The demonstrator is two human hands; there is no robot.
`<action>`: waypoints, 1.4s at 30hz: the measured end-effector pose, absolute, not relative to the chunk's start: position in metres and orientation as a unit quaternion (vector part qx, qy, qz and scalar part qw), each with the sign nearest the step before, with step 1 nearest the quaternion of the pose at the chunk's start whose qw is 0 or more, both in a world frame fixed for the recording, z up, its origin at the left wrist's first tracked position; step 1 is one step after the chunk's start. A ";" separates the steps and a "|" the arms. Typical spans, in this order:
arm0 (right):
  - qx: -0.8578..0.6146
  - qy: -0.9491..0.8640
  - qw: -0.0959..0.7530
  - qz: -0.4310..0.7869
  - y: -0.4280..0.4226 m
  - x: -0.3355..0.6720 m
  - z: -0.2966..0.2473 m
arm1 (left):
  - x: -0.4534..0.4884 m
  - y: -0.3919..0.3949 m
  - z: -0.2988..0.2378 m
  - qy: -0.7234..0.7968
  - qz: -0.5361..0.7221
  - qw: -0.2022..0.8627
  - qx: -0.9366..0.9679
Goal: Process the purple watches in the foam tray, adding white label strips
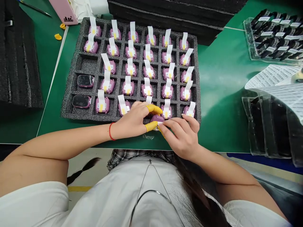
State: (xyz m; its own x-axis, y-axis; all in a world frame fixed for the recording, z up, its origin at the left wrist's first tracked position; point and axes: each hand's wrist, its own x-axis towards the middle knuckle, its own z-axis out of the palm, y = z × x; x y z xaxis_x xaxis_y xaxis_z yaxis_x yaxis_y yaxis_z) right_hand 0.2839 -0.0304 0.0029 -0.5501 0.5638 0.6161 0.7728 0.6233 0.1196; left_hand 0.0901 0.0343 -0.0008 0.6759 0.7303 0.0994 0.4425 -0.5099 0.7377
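My left hand [134, 121], with yellow finger cots on thumb and forefinger, pinches a small purple watch body [157, 119] just in front of the black foam tray [71, 108]. My right hand [182, 134] meets it from the right, its fingers closed on the white and yellow tab at the watch body's lower edge. Both hands hover over the tray's front edge. Most tray cells hold purple watch bodies [128, 88] with white paper tabs standing up. Two watch bodies [85, 81] at the left lie screen up without tabs.
Stacked black foam sheets [19, 56] lie at the left and along the back. A pink box [65, 11] stands at the back left. A clear tray of black straps [274, 34], printed label sheets [279, 78] and clear plastic trays [270, 126] sit at the right on the green mat [220, 94].
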 end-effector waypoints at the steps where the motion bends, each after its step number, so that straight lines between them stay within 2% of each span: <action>1: -0.388 -0.862 0.266 -0.188 -0.032 0.285 0.007 | 0.090 0.034 -0.001 0.347 0.205 0.351 0.845; 4: -0.417 -0.863 0.265 -0.103 -0.036 0.295 0.026 | 0.089 0.032 -0.002 0.340 0.219 0.347 0.846; 8: -0.508 -0.760 0.394 0.096 -0.022 0.311 0.042 | 0.089 0.030 -0.004 0.334 0.251 0.343 0.841; 10: -0.529 -0.684 0.444 0.236 -0.006 0.313 0.038 | 0.087 0.030 -0.005 0.336 0.269 0.321 0.844; 13: -0.530 -0.560 0.444 0.457 0.017 0.309 0.023 | 0.083 0.029 -0.007 0.320 0.274 0.277 0.864; 15: -0.528 -0.499 0.435 0.532 0.025 0.304 0.016 | 0.079 0.028 -0.008 0.294 0.273 0.262 0.878; 25: -0.529 -0.500 0.413 0.547 0.022 0.296 0.010 | 0.085 0.028 -0.009 0.387 0.276 0.265 0.839; 33: -0.527 -0.511 0.426 0.528 0.020 0.299 0.006 | 0.083 0.028 -0.007 0.348 0.276 0.272 0.854; 38: -0.519 -0.515 0.428 0.531 0.018 0.298 0.007 | 0.085 0.029 -0.005 0.376 0.287 0.315 0.823; 42: -0.516 -0.520 0.430 0.528 0.015 0.296 0.006 | 0.087 0.029 -0.006 0.403 0.277 0.298 0.820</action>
State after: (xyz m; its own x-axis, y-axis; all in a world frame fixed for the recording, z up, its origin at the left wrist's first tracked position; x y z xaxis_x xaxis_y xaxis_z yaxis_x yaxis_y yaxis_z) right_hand 0.2964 0.0153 0.0062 -0.0986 0.9904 -0.0971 0.0828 -0.0890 -0.9926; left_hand 0.0872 0.0293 -0.0057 0.5219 0.8258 0.2138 0.4963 -0.4979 0.7112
